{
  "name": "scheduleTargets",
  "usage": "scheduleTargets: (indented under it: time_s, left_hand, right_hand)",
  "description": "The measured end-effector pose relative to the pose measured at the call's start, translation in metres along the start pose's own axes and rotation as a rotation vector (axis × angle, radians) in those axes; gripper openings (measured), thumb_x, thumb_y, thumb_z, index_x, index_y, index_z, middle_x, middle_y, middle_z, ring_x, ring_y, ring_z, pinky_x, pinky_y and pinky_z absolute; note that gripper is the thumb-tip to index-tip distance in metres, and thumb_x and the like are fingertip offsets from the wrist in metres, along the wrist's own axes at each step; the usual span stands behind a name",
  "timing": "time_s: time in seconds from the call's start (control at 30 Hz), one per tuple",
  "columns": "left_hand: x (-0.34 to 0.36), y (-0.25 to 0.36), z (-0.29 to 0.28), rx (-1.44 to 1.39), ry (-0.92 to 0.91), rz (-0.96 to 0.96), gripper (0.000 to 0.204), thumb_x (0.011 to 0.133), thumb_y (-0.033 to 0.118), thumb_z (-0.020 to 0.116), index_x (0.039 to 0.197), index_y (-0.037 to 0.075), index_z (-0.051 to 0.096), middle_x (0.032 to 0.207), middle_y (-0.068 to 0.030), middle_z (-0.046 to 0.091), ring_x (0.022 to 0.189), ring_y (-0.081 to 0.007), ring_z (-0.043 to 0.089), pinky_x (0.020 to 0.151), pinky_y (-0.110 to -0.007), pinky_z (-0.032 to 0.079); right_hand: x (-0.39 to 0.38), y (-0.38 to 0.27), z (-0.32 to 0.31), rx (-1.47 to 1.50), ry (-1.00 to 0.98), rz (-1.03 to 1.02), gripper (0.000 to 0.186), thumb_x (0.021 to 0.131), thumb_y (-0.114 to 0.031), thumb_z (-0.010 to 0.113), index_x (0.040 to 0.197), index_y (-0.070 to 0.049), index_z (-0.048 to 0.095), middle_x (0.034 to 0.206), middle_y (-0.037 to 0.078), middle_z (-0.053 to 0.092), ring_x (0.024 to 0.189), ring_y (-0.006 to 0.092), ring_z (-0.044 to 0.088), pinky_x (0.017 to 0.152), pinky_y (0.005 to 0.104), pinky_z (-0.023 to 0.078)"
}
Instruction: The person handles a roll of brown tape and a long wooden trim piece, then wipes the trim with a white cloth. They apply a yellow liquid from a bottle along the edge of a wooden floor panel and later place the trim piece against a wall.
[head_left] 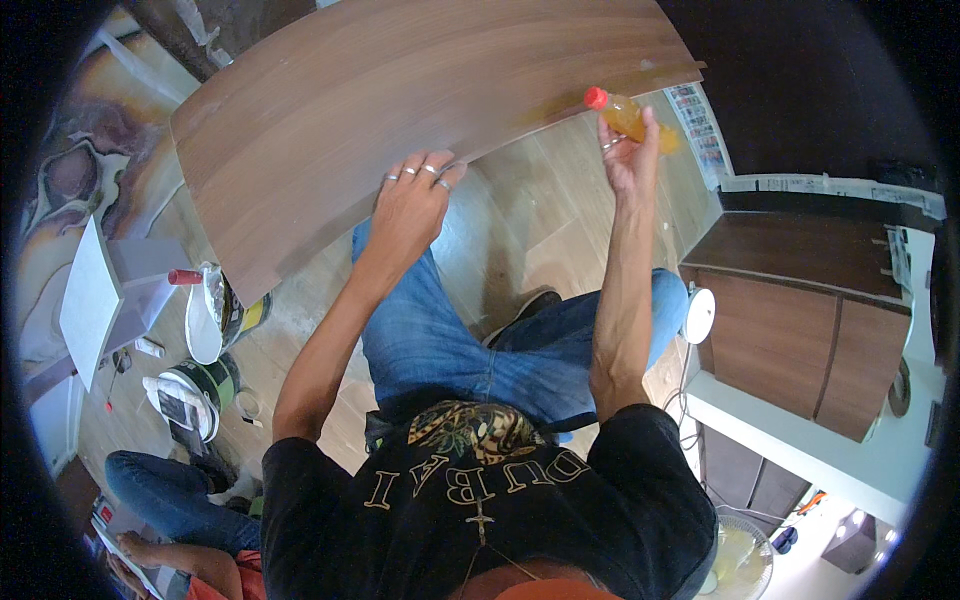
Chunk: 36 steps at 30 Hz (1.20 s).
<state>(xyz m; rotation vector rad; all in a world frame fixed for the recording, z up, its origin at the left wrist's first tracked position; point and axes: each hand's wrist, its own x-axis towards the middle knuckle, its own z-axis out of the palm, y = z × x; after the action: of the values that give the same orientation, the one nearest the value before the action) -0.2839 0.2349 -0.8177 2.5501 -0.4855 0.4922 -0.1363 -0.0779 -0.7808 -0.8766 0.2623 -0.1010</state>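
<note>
A wide brown wood-grain board point(360, 100) spans the upper view, its near edge above my legs. My left hand point(418, 200) has its ringed fingers bent on that edge, holding it; the thumb is partly hidden. My right hand point(628, 155) is raised at the board's right end, closed round a plastic bottle point(625, 115) of yellow-orange liquid with a red cap. The bottle is tilted, cap toward the left.
Buckets point(190, 395), a white panel point(90, 300) and a marbled surface point(85, 160) are at left. A co-worker point(190, 510) sits at lower left. Brown cabinets point(780, 340), a white round object point(698, 315) with a cable and a fan-like object point(740, 560) are at right.
</note>
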Motion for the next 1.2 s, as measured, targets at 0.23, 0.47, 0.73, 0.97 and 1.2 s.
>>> scheduleTargets:
  time_s: [0.23,0.47,0.73,0.97,1.2]
  left_hand:
    - [-0.023,-0.018,-0.005,-0.047,0.026,-0.083,0.039,0.087,0.008,0.068,0.126,0.011,0.065,0.117,-0.0099,0.062,0.107,-0.0311,0.057,0.091,-0.045,0.047]
    - [-0.024,-0.024,-0.001,-0.042,0.006,-0.08,0.038,0.088,0.007,0.067,0.126,0.012,0.066,0.115,-0.0089,0.063,0.106,-0.03,0.057,0.09,-0.044,0.048]
    - [-0.025,-0.027,0.001,-0.053,0.029,-0.087,0.039,0.088,0.007,0.067,0.127,0.013,0.066,0.115,-0.0087,0.063,0.107,-0.0299,0.057,0.091,-0.044,0.048]
    - [-0.023,-0.024,-0.001,-0.062,0.024,-0.091,0.036,0.089,0.007,0.066,0.125,0.012,0.067,0.115,-0.0087,0.063,0.106,-0.0295,0.058,0.091,-0.044,0.048]
    - [-0.027,-0.027,0.001,-0.031,0.028,-0.088,0.035,0.09,0.01,0.066,0.125,0.012,0.067,0.114,-0.0078,0.063,0.106,-0.0288,0.058,0.09,-0.043,0.049]
  right_hand:
    - [-0.032,0.044,0.014,-0.003,-0.014,0.139,0.035,0.093,-0.032,0.074,0.114,-0.008,0.059,0.117,0.011,0.067,0.107,0.0255,0.066,0.09,0.044,0.06]
    - [-0.032,0.034,0.043,-0.591,-0.082,-0.343,0.041,0.092,-0.027,0.074,0.12,-0.001,0.06,0.113,0.013,0.066,0.099,0.0226,0.069,0.084,0.0439,0.061]
    - [-0.038,0.038,0.073,-1.4,-0.216,-0.615,0.057,0.086,-0.038,0.08,0.116,0.007,0.06,0.101,0.018,0.072,0.092,0.0274,0.072,0.079,0.0363,0.057]
    - [-0.022,0.035,0.071,-1.516,-0.161,-0.628,0.061,0.079,-0.041,0.082,0.114,0.004,0.06,0.094,0.019,0.073,0.086,0.0326,0.071,0.078,0.0425,0.055]
    - [-0.07,0.066,0.088,-1.37,-0.427,-0.537,0.051,0.085,-0.034,0.082,0.113,0.004,0.063,0.096,0.017,0.075,0.09,0.0252,0.073,0.081,0.0369,0.057]
